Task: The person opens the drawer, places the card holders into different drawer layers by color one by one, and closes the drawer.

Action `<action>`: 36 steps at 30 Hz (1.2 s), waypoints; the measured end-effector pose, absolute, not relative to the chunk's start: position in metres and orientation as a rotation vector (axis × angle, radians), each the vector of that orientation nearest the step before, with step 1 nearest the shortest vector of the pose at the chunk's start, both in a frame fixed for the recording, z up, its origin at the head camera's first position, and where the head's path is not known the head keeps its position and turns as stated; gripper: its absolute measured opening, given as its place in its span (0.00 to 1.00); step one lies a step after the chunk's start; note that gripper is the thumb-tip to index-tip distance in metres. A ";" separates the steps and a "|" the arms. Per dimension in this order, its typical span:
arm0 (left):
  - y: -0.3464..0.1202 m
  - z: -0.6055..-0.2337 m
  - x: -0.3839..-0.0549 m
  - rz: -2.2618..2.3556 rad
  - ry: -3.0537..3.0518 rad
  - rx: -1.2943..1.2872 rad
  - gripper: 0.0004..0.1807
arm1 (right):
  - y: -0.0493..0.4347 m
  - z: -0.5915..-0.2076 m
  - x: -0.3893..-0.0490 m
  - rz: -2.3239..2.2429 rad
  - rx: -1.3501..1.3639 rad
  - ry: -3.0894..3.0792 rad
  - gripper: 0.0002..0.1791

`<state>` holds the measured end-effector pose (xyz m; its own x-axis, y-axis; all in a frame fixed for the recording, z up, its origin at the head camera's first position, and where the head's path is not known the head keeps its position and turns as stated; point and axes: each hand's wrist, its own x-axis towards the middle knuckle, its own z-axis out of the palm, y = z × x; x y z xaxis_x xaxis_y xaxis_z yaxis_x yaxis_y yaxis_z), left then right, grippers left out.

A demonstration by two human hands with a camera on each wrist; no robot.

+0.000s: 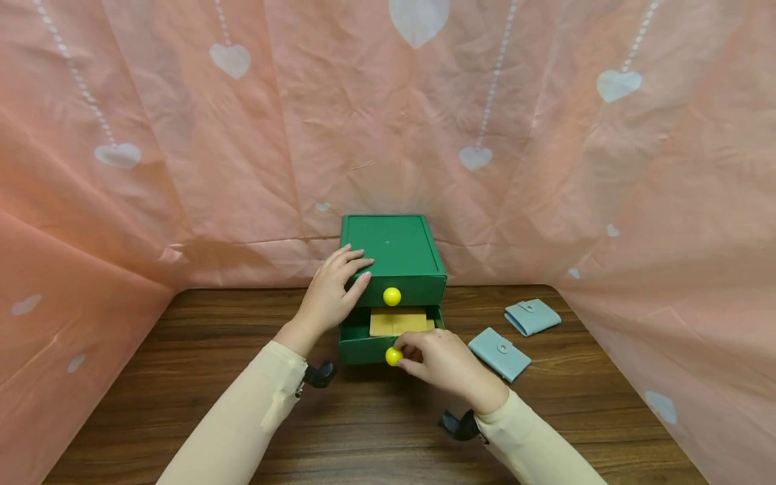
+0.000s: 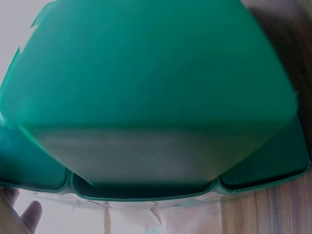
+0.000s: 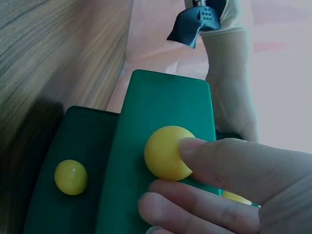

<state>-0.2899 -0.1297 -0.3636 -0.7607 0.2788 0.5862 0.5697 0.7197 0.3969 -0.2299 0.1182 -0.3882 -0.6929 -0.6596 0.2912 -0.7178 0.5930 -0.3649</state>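
A green drawer cabinet [image 1: 394, 244] stands on the table with yellow round knobs. One drawer [image 1: 362, 350] below the top one is pulled partway out, and a flat yellow item [image 1: 397, 322] lies in it. My right hand [image 1: 445, 364] pinches that drawer's yellow knob [image 3: 168, 152] between thumb and fingers. On the cabinet's top left front edge rests my left hand [image 1: 330, 286], its fingers spread over the top. The top drawer's knob [image 1: 392, 296] is untouched. In the right wrist view another knob [image 3: 71, 177] shows on a green front nearer the table.
Two light blue snap wallets [image 1: 500, 353] [image 1: 532, 316] lie right of the cabinet, close to my right hand. Pink cloth [image 1: 376, 121] with white hearts hangs behind and at both sides of the brown wooden table [image 1: 242, 377].
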 end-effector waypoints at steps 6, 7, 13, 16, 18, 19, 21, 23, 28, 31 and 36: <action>-0.130 -0.364 -0.290 -0.788 -2.428 -0.646 0.22 | 0.117 -0.393 -0.237 0.721 1.109 -2.702 0.09; -0.130 -0.363 -0.290 -0.789 -2.427 -0.646 0.22 | 0.117 -0.394 -0.239 0.723 1.105 -2.702 0.09; -0.130 -0.363 -0.289 -0.787 -2.429 -0.644 0.21 | 0.115 -0.396 -0.244 0.756 1.085 -2.692 0.09; -0.130 -0.364 -0.289 -0.782 -2.428 -0.648 0.21 | 0.114 -0.397 -0.248 0.784 1.076 -2.684 0.09; -0.130 -0.363 -0.289 -0.782 -2.427 -0.649 0.22 | 0.113 -0.398 -0.250 0.799 1.067 -2.680 0.09; -0.130 -0.364 -0.290 -0.781 -2.426 -0.650 0.22 | 0.113 -0.399 -0.251 0.804 1.065 -2.677 0.10; -0.130 -0.364 -0.290 -0.780 -2.426 -0.650 0.22 | 0.114 -0.401 -0.254 0.808 1.061 -2.672 0.10; -0.130 -0.364 -0.290 -0.778 -2.425 -0.652 0.22 | 0.114 -0.402 -0.255 0.814 1.054 -2.672 0.12; -0.130 -0.365 -0.291 -0.771 -2.415 -0.658 0.21 | 0.115 -0.405 -0.256 0.795 1.057 -2.677 0.19; -0.130 -0.365 -0.290 -0.779 -2.418 -0.658 0.22 | 0.117 -0.407 -0.259 0.771 1.074 -2.680 0.22; -0.130 -0.364 -0.290 -0.786 -2.427 -0.654 0.22 | 0.118 -0.410 -0.262 0.759 1.084 -2.697 0.24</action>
<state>-0.2903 -0.1297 -0.3644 -0.7583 0.2836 0.5869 0.5739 0.7176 0.3947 -0.2616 0.1185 -0.4095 -0.7315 -0.6099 0.3047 -0.6793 0.6140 -0.4019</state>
